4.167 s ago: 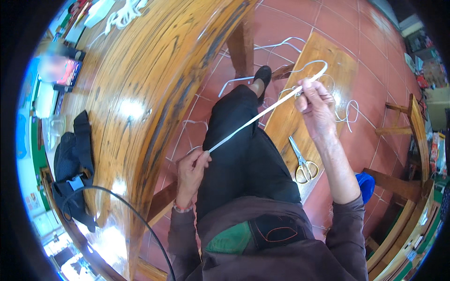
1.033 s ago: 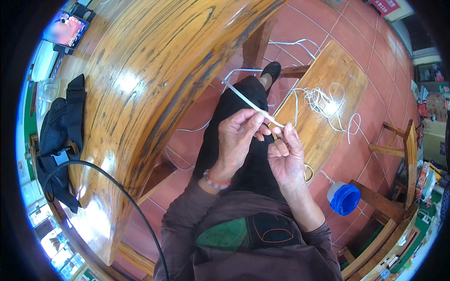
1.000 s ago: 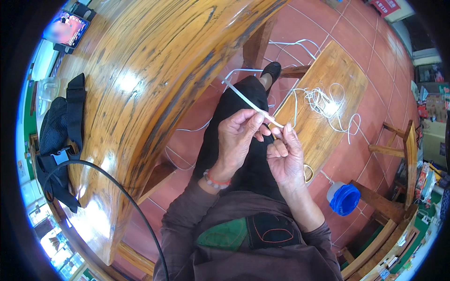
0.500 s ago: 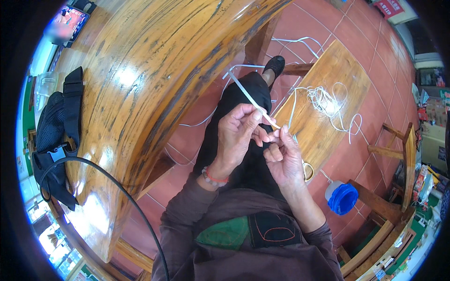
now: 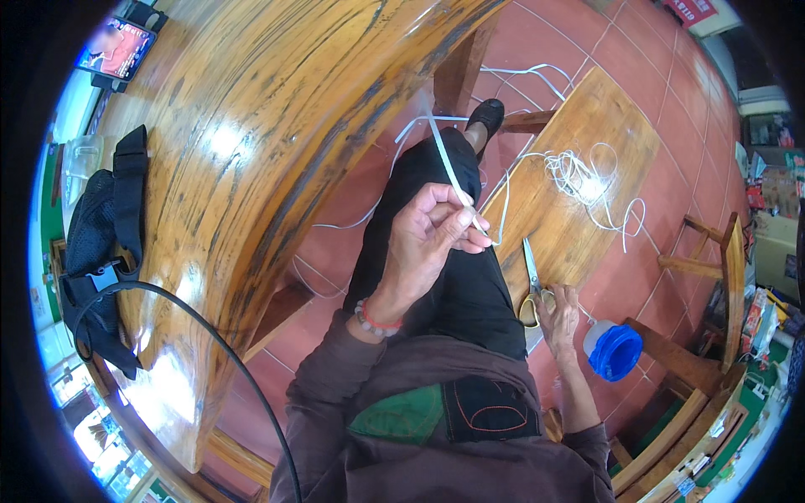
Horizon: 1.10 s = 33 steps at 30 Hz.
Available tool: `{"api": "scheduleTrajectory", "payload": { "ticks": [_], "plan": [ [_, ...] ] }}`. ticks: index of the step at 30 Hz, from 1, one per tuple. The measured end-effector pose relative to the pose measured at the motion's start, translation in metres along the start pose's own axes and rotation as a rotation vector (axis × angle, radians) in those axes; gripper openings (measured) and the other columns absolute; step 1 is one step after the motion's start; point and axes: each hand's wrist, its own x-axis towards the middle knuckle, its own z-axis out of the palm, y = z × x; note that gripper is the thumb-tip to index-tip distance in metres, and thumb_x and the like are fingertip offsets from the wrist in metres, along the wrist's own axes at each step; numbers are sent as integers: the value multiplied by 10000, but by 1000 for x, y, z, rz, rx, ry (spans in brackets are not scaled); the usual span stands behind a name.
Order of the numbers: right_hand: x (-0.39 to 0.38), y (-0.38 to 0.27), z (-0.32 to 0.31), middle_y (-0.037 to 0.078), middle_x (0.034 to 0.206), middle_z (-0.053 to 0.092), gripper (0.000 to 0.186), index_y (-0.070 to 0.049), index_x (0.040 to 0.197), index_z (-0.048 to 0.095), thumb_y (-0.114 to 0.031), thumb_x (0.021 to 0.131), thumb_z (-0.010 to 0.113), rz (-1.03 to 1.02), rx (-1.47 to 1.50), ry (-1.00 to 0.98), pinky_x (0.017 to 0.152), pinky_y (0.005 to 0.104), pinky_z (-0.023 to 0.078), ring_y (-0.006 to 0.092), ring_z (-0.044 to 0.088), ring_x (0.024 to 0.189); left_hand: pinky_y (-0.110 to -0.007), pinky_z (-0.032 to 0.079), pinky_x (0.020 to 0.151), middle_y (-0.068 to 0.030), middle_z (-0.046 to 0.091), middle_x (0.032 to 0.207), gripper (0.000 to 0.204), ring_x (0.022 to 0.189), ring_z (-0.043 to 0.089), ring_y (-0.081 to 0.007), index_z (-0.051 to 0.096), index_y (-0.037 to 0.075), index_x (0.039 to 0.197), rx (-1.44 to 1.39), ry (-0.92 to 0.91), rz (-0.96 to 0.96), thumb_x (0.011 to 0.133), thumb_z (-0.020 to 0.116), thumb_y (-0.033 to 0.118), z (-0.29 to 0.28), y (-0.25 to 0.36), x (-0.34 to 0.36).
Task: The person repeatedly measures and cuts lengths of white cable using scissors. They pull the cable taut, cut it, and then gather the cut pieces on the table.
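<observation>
My left hand (image 5: 432, 225) is closed in a pinch above my lap. Between its thumb and fingers is a flat white strip (image 5: 446, 157), whose long end points up and away. A thinner white strand runs from near those fingertips toward the loose coil of white cord (image 5: 579, 180) on a low wooden bench (image 5: 620, 117). At the bench's near end lie scissors (image 5: 531, 267) with yellowish handles, blades pointing away from me. My right hand (image 5: 558, 317) has its fingers closed on the scissor handles, partly covering them.
To the left is a large glossy wooden table (image 5: 251, 142) with a black strap bag (image 5: 96, 243) and a phone (image 5: 122, 49) on a stand. A black cable (image 5: 210, 327) curves past my left arm. A blue-rimmed container (image 5: 615, 352) stands right. Wooden chair parts (image 5: 729, 277) are farther right.
My right hand has left the white strip and moved down and right to the scissors, whose blades now show. My left hand keeps its pinch, and the strip has swung more upright.
</observation>
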Motion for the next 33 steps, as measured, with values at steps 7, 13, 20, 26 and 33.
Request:
{"api": "scheduleTrajectory", "payload": {
  "ticks": [7, 13, 20, 26, 33],
  "plan": [
    [-9, -4, 7, 158, 889, 515, 373, -41, 993, 536, -122, 656, 675, -32, 16, 140, 680, 396, 448, 335, 522, 819, -255, 534, 634, -133, 603, 842, 156, 726, 625, -157, 507, 0, 1002, 65, 16, -16, 867, 481, 76, 1, 2, -3],
    [-17, -14, 10, 172, 873, 515, 431, -43, 1062, 506, -123, 663, 649, 56, 20, -107, 647, 419, 453, 357, 529, 782, -255, 534, 633, -129, 607, 830, 179, 707, 630, -154, 538, -15, 989, 63, 29, -28, 880, 471, 111, -3, 1, -5],
    [-5, -11, 5, 11, 819, 514, 427, -55, 1127, 475, 21, 712, 538, 416, 1027, -106, 545, 201, 370, 60, 471, 665, -250, 534, 600, -129, 612, 785, 159, 659, 633, -159, 498, -11, 935, 100, 50, -27, 885, 468, 137, -6, -1, -6],
    [35, -100, -43, -13, 805, 485, 498, -67, 1054, 480, -167, 648, 750, 159, 1181, -177, 606, 206, 403, 78, 478, 709, -244, 524, 575, -138, 601, 772, 143, 637, 628, -167, 472, -3, 912, 60, 27, -95, 881, 479, 136, -1, 0, -9],
    [43, -133, -32, -8, 722, 452, 569, -35, 1052, 454, -359, 669, 723, 47, 1190, -326, 567, 216, 375, 78, 445, 629, -222, 497, 547, -82, 587, 746, 130, 608, 603, -134, 494, -11, 892, 71, 46, -66, 867, 508, 116, 1, 2, -12]
  ]
}}
